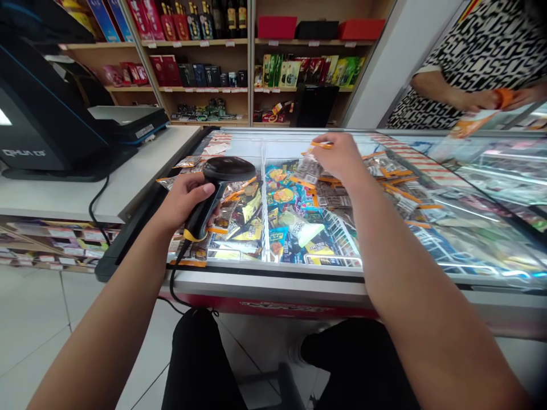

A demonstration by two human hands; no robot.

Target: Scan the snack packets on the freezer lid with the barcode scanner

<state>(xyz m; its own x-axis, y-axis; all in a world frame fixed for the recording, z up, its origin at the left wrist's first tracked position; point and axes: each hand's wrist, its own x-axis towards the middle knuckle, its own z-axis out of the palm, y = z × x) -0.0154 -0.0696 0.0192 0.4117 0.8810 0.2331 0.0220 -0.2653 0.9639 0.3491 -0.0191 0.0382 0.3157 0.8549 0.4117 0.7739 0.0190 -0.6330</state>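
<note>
My left hand [184, 200] is wrapped round the handle of a black barcode scanner [228, 168] with a yellow-tipped grip, its head facing right over the freezer. My right hand [341, 155] pinches a small clear snack packet [309, 169] with orange edges and dark contents. Beneath and to the right of that hand, a loose pile of similar packets [395, 171] lies on the freezer's glass top. More such packets [188, 263] lie around and under my left hand. Part of the packet in my right hand is hidden by my fingers.
Colourful wrapped goods [284, 195] show through the glass of the chest freezer [273, 279]. A black till screen [47, 114] and a scale [128, 117] stand on the left counter. Across the freezer, a person [482, 62] holds an orange-and-white packet [472, 122]. Stocked shelves [196, 42] line the back.
</note>
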